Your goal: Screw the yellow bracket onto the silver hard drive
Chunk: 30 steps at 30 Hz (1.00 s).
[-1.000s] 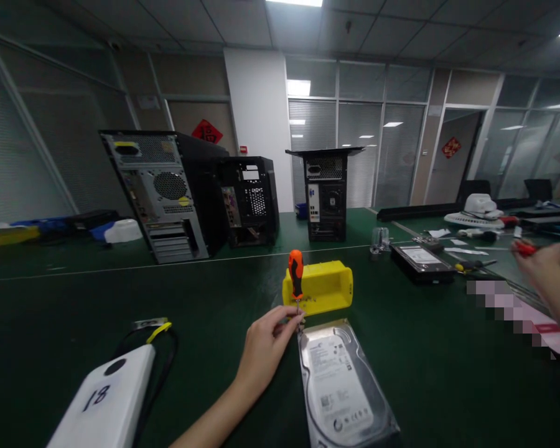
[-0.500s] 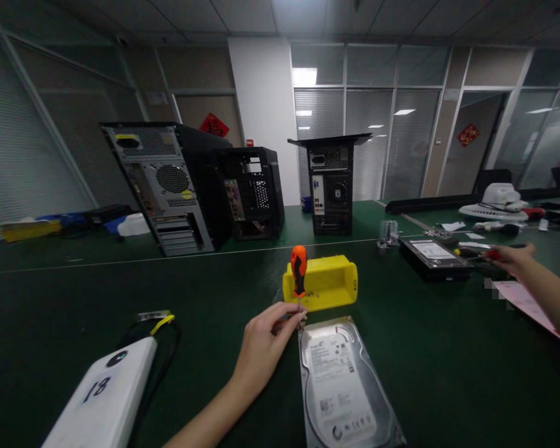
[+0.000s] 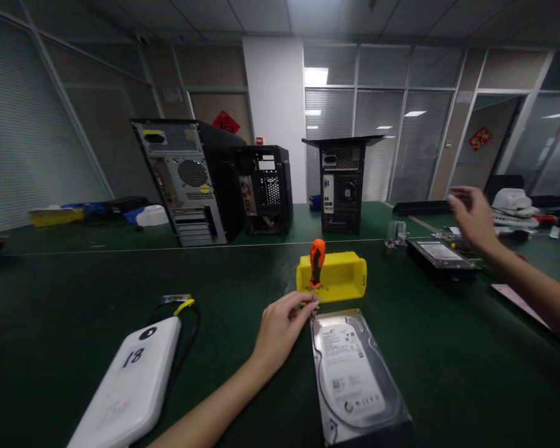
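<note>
Across this glass-partitioned office, three computer towers stand on the far part of the green work surface [image 3: 242, 348], their perforated, slotted metal sides facing us: a large one [image 3: 193, 174], a smaller black one [image 3: 284, 193] just beside it, and a third [image 3: 343, 186] to the right. Nearer, I can see the orange-and-black screwdriver [image 3: 317, 261] standing almost plumb, handle up and shaft down, its long axis leaning slightly right at the top. The left hand [image 3: 287, 320] has thumb and fingers pinched around the shaft; the tip is too small to make out, so I can't tell what it touches. It's at the far left corner of a silver hard disk drive [image 3: 350, 367], which lies label up, its long axis running away from the person and a little left. Just behind sits a yellow plastic bin [image 3: 343, 283], its opening facing the person. The right hand [image 3: 471, 214] hangs raised, thumb and fingers parted, near a dark hard disk drive [image 3: 441, 258].
</note>
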Motion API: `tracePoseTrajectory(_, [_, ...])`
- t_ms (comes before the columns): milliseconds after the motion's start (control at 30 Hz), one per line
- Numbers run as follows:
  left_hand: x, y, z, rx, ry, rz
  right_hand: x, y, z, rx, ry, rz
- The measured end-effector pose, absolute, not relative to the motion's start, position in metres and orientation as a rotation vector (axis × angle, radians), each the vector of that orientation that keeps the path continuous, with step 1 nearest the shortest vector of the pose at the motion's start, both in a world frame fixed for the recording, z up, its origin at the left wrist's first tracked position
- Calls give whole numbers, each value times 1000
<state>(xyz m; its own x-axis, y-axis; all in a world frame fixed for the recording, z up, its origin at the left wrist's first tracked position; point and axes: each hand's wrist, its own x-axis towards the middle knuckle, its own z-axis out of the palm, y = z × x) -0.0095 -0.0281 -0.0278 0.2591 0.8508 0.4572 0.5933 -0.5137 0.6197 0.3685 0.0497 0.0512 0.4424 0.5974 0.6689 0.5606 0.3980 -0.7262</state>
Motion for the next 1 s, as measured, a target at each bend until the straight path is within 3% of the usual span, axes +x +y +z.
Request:
tracePoseTrajectory(133, [-9,-27,-32,2197,1302,1138,235,13,50,-835,-1853,609])
tracePoseTrajectory(200, [-9,-25,-34,2184,1275,1137,184,3,43,-630,-1907,899])
tracePoseTrajectory(400, [-11,-19,-39,1928,1188,1122,143,16,49,-349,-2002,1263])
tracePoseTrajectory(567, [-14,-13,-41,1723,1011,1046,149,30,61,-479,-2018,1220])
tracePoseTrajectory(767, [-14,-9,-48,1762,1033,1000,164,40,82,-694,-2040,1587])
tracePoseTrajectory(1000, [-13,-6,-50,1824,1039,996,174,44,109,-845,-2359,1207])
